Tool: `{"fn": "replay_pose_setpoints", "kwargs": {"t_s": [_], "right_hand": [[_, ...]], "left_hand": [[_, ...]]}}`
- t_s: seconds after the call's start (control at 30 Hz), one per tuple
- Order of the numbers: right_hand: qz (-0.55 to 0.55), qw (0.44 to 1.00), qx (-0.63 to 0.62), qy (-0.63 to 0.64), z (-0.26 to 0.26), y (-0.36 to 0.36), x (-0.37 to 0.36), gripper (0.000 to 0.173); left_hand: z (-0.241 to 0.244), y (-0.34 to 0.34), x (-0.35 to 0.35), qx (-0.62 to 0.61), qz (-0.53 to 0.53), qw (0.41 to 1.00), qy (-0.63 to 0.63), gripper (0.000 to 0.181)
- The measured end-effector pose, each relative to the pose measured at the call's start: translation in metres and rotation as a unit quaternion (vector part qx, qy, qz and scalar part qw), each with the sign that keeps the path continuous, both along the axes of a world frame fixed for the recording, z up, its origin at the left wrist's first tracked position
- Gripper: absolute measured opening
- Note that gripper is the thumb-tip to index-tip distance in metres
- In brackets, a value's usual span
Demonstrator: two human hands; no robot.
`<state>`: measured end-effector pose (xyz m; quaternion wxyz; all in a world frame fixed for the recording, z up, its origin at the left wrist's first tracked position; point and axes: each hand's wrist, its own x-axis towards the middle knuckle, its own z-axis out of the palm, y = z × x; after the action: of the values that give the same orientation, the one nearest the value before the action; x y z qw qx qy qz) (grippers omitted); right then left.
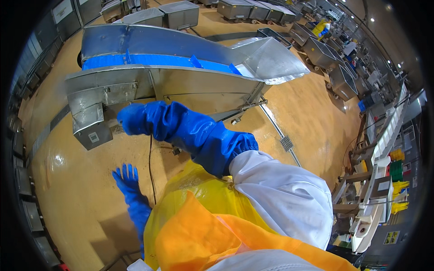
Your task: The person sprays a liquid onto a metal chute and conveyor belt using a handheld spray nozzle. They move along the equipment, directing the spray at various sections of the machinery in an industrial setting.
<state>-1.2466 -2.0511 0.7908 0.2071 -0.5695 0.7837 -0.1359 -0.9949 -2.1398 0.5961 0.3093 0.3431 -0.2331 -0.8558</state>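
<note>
Before me stands a stainless-steel inclined conveyor (203, 81) with a blue cleated belt (159, 61). A folded sheet-metal chute (274, 61) forms its right end. My right hand (134, 118), in a long blue glove, reaches across my body to the conveyor's lower left side. It is close to a steel box (92, 135) that bears a label. The fingers are turned away from view, so any contact or grip is hidden. My left hand (127, 178), also blue-gloved, is held out over the floor at lower left. Its fingers are spread and it holds nothing.
A dark cable (151, 169) hangs to the wet tan floor (74, 189). A drain grate (286, 143) lies right of the conveyor. Wheeled steel bins (179, 15) stand behind it, others (342, 83) at right. A person in yellow (320, 28) is far back. A white conveyor (386, 142) runs along the right.
</note>
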Motion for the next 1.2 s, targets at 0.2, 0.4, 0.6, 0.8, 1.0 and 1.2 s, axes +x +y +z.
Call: {"fn": "replay_pose_setpoints", "kwargs": {"t_s": [0.2, 0.4, 0.6, 0.8, 1.0, 1.2], "right_hand": [[-0.058, 0.989, -0.126, 0.057, 0.092, 0.03, -0.014, 0.028], [0.144, 0.885, -0.408, 0.17, 0.086, 0.052, -0.055, 0.019], [-0.145, 0.971, -0.124, -0.143, 0.144, 0.05, 0.001, 0.038], [-0.133, 0.985, -0.084, -0.071, 0.174, 0.043, 0.029, 0.043], [-0.052, 0.991, -0.119, -0.017, 0.136, 0.024, -0.011, 0.041], [-0.036, 0.986, -0.162, -0.016, 0.139, 0.0, -0.012, 0.043]], "left_hand": [[0.112, -0.039, -0.106, 0.103, 0.039, 0.982, 0.151, 0.073], [0.113, -0.071, -0.145, 0.039, 0.056, 0.971, 0.229, 0.07], [0.128, -0.061, -0.125, 0.08, 0.069, 0.966, 0.236, 0.069], [0.096, -0.08, -0.133, 0.085, 0.076, 0.956, 0.272, 0.074], [0.103, -0.068, -0.143, 0.084, 0.109, 0.971, 0.198, 0.072], [0.085, -0.078, -0.148, 0.058, 0.11, 0.984, 0.129, 0.067]]}}
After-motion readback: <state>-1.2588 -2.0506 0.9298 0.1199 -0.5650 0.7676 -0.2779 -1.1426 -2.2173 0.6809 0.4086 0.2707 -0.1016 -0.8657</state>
